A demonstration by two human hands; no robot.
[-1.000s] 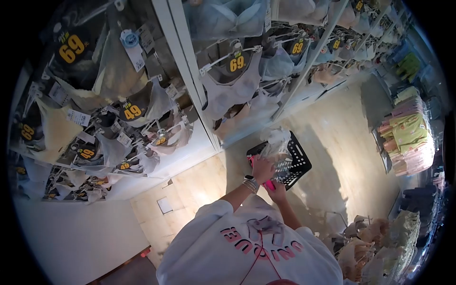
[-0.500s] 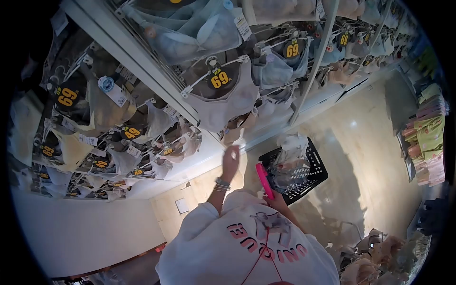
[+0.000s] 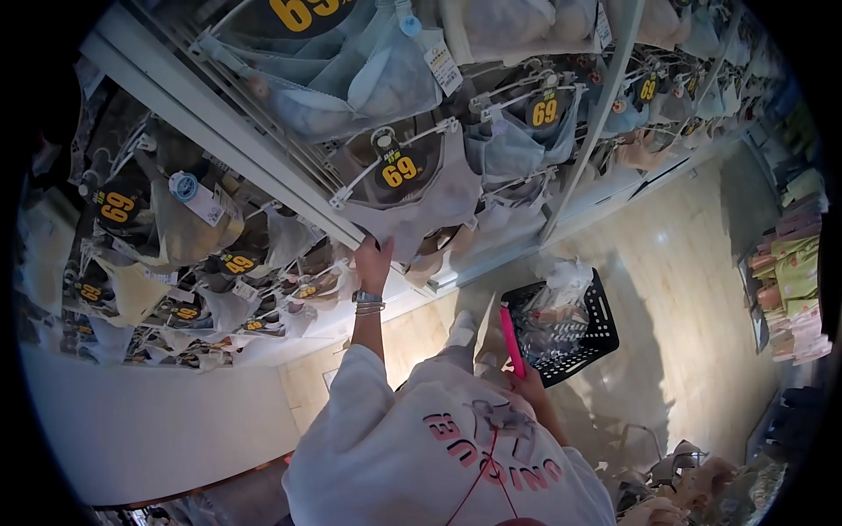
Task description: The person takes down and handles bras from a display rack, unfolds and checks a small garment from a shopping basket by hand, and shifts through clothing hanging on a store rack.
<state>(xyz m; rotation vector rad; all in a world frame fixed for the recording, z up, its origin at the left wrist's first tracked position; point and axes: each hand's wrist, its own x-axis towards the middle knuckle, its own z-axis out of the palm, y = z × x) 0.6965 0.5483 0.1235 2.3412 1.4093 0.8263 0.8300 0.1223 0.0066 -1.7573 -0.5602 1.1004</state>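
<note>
My left hand (image 3: 374, 266), with bands around the wrist, is raised to the display rack. Its fingers are closed on the lower left edge of a grey bra (image 3: 434, 206), which hangs on a white hanger with a yellow "69" tag (image 3: 400, 172). The fingertips are partly hidden by the fabric. Low at my side, my right hand (image 3: 530, 387) is wrapped round the pink handle (image 3: 511, 340) of a black shopping basket (image 3: 600, 331). Inside the basket lie clear plastic-wrapped items (image 3: 557, 302).
Rows of hanging bras (image 3: 189, 215) fill the racks on the left and top. A white rack post (image 3: 224, 127) runs close to my left arm. Folded clothes (image 3: 789, 272) are stacked at the right, and more garments (image 3: 693, 482) are at the lower right. The wooden floor (image 3: 675, 254) stretches ahead.
My left hand has moved up and left from beside the rack to the grey bra and has taken hold of its edge. The basket has shifted slightly right and down in view.
</note>
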